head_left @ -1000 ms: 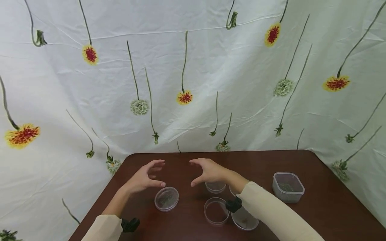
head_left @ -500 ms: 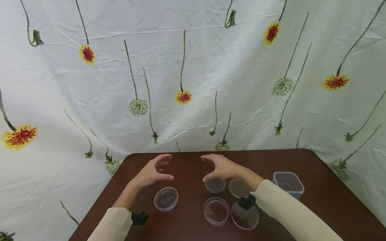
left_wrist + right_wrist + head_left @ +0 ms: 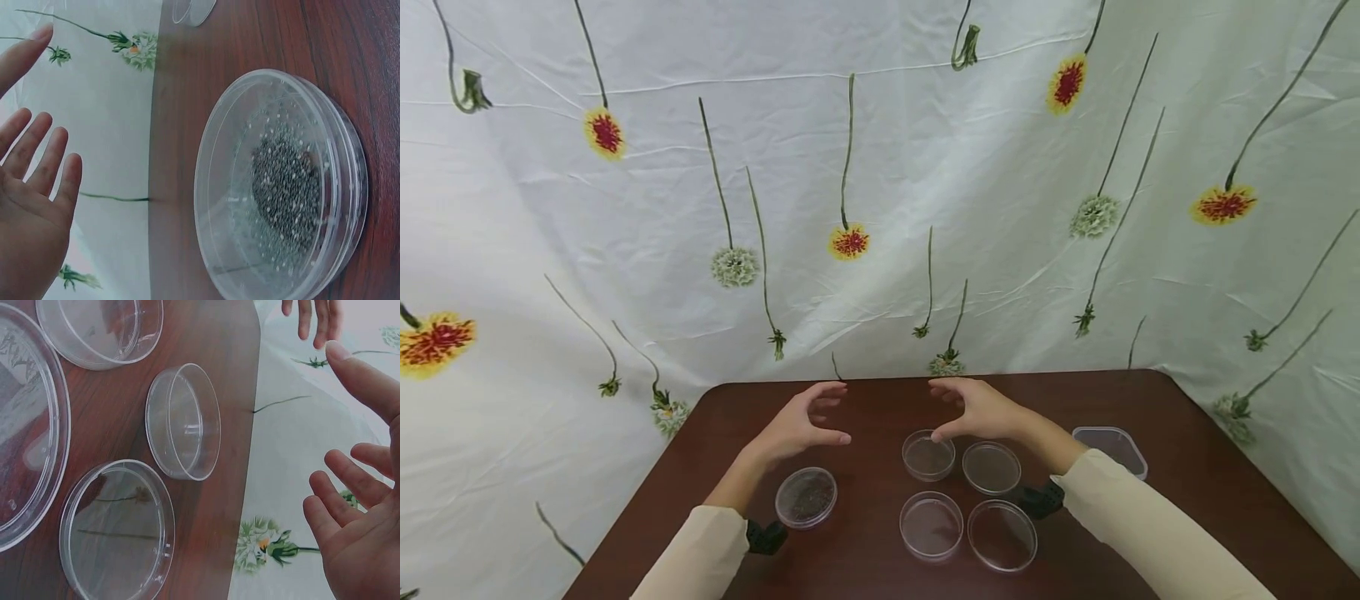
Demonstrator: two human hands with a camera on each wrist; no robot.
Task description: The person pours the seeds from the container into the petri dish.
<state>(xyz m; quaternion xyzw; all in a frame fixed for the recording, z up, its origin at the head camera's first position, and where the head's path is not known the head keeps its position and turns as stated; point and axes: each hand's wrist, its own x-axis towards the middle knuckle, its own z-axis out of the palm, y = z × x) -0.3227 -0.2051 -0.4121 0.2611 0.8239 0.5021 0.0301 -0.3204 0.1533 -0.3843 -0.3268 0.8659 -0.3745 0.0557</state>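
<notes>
Dish of dark grains (image 3: 348, 181) lies below and nearside of the left grip (image 3: 801, 429), whose fingers stand apart and empty, while the right grip (image 3: 988, 412), likewise parted, hangs farther off by four clear dishes (image 3: 931, 533) sharing the bench (image 3: 867, 521).

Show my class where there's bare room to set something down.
Bare: the strip between the dish of dark grains and the four clear dishes, back to the far edge of the table. Crowded: among those four; the right sleeve partly hides the tub.
</notes>
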